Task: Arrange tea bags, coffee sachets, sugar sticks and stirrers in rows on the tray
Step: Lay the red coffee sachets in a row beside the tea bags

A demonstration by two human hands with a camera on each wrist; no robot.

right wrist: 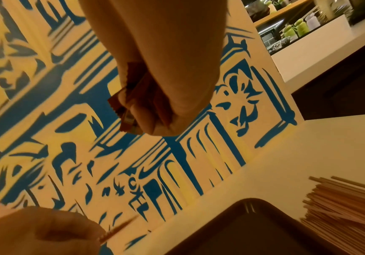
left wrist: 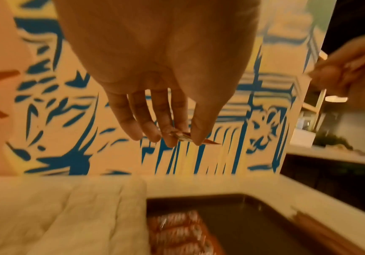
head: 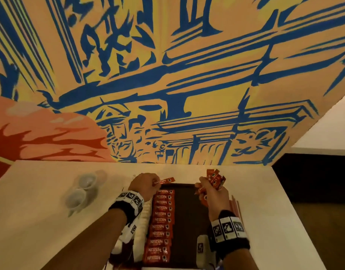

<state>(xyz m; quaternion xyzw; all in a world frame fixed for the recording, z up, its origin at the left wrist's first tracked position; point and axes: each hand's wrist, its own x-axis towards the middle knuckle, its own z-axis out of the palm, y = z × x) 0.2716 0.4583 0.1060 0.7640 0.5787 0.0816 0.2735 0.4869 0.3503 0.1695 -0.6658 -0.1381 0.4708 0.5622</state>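
Seeing single coffee sachet (head: 163,181) being pinched between thumb and fingertips of left hand (head: 143,185), hovering over far end of tray (head: 189,215). Row of sachets (head: 161,225) lying flat along tray's left part, one below another. Right hand (head: 212,193) gripping bunch of sachets (head: 215,179), fingers curled round it, above tray's far right corner. Stirrers (right wrist: 347,207) lying piled on desk (head: 41,221) just right of tray. White sticks (left wrist: 94,215) lying beside tray's left edge; cannot tell what they are. Painted wall (head: 167,75) standing behind desk.

Your left fingertips (left wrist: 170,141) pinch red sachet (head: 163,181), white lettering; beneath them dark brown tray (head: 187,221); beyond them orange-yellow mural (head: 167,75), blue brushstrokes.
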